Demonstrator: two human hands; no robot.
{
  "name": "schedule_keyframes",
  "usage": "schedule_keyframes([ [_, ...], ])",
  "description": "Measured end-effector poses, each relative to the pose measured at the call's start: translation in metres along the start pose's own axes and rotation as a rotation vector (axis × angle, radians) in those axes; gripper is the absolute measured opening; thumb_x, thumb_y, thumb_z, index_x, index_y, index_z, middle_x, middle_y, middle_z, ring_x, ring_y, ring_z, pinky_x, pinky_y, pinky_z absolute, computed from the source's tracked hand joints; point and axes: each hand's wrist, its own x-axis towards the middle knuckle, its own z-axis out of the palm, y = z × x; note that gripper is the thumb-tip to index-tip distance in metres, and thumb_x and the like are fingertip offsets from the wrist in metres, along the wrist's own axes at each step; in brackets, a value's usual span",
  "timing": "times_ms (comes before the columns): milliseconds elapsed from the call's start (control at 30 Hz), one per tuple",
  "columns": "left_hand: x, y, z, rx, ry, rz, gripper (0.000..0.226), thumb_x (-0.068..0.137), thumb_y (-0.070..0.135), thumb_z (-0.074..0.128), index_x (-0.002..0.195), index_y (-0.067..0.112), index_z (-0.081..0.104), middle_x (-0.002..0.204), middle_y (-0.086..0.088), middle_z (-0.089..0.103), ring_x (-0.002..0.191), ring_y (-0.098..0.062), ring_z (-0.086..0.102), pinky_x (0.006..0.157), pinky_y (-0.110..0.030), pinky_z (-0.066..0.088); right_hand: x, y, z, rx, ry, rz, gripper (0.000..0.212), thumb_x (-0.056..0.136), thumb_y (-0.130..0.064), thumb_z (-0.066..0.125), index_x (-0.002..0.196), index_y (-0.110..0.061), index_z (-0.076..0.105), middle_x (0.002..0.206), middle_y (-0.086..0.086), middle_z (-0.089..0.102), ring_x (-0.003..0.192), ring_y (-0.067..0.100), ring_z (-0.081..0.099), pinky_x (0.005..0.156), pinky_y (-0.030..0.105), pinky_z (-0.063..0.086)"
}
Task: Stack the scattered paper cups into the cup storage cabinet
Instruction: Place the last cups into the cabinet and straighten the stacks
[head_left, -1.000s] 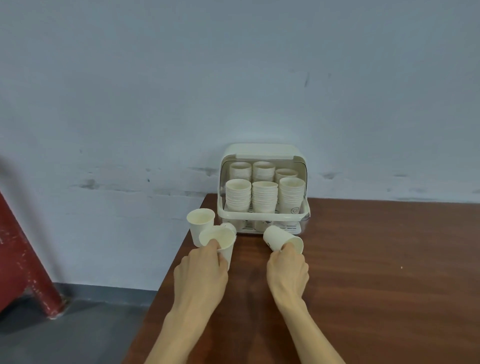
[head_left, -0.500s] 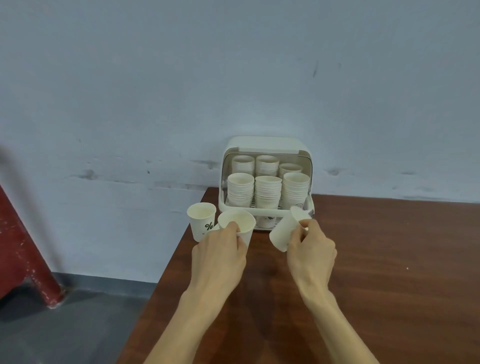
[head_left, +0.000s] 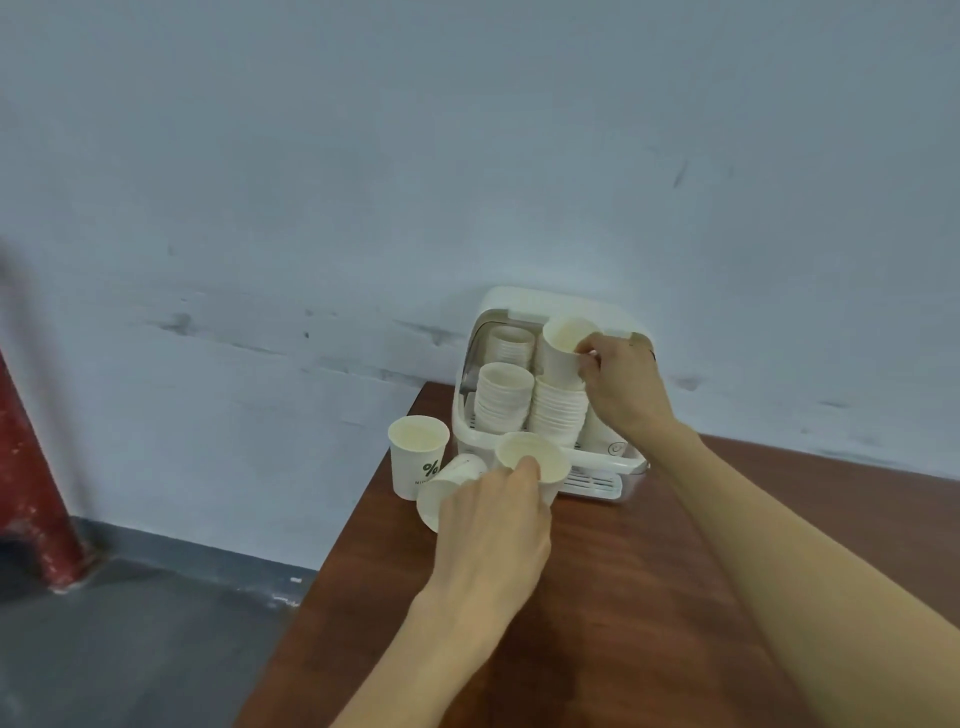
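The white cup cabinet (head_left: 550, 301) stands open at the table's far corner, with several stacks of paper cups (head_left: 505, 397) inside. My right hand (head_left: 621, 382) pinches a paper cup (head_left: 563, 348) by its rim, just above the front middle stack (head_left: 558, 410). In front of the cabinet, my left hand (head_left: 493, 525) grips an upright cup (head_left: 530, 457). A cup lying on its side (head_left: 449, 486) sits by that hand. Another cup with a % mark (head_left: 418, 457) stands upright at the table's left edge.
The brown wooden table (head_left: 623, 597) ends at its left edge near the cups, with grey floor (head_left: 130, 649) below. A pale wall (head_left: 467, 156) rises right behind the cabinet. A red post (head_left: 31, 493) stands at the far left.
My right hand has lifted its cup from in front of the cabinet up over the front middle stack. My left hand still holds its cup in front of the cabinet.
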Motion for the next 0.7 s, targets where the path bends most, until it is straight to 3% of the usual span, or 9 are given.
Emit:
schedule_keyframes([
  [200,0.021,-0.016,-0.014,0.006,0.099,0.070,0.013,0.097,0.023,0.040,0.100,0.021,0.052,0.093,0.001,0.064,0.083,-0.025,0.061,0.068,-0.043,0.050,0.005,0.006,0.017,-0.015,-0.095,0.030,0.026,0.094,-0.011,0.042,0.110,-0.013,0.062,0.097,0.014,0.068,0.088,0.034,0.060,0.074,0.043,0.052],
  [367,0.059,-0.016,-0.038,-0.008,0.228,0.117,0.018,0.098,0.021,0.037,0.100,0.018,0.055,0.088,-0.002,0.064,0.080,-0.030,0.058,0.065,-0.043,0.047,0.015,0.008,0.021,-0.012,-0.107,0.094,0.025,0.090,-0.005,0.041,0.102,-0.012,0.062,0.095,0.013,0.066,0.092,0.035,0.058,0.068,0.034,0.042],
  [500,0.103,-0.011,-0.036,0.071,0.211,0.097,0.018,0.097,0.015,0.036,0.103,0.014,0.053,0.094,-0.009,0.062,0.081,-0.033,0.056,0.059,-0.037,0.036,0.014,0.010,0.030,-0.021,-0.166,0.107,0.022,0.093,-0.008,0.046,0.104,-0.009,0.066,0.105,0.010,0.066,0.095,0.029,0.059,0.071,0.030,0.042],
  [700,0.136,-0.013,-0.004,0.183,0.177,0.096,0.016,0.097,0.011,0.036,0.107,0.012,0.049,0.102,-0.012,0.061,0.089,-0.035,0.057,0.060,-0.037,0.031,-0.001,0.014,0.042,-0.034,-0.127,0.107,0.028,0.091,-0.010,0.040,0.074,-0.012,0.062,0.080,0.012,0.063,0.078,0.035,0.058,0.061,0.036,0.044],
])
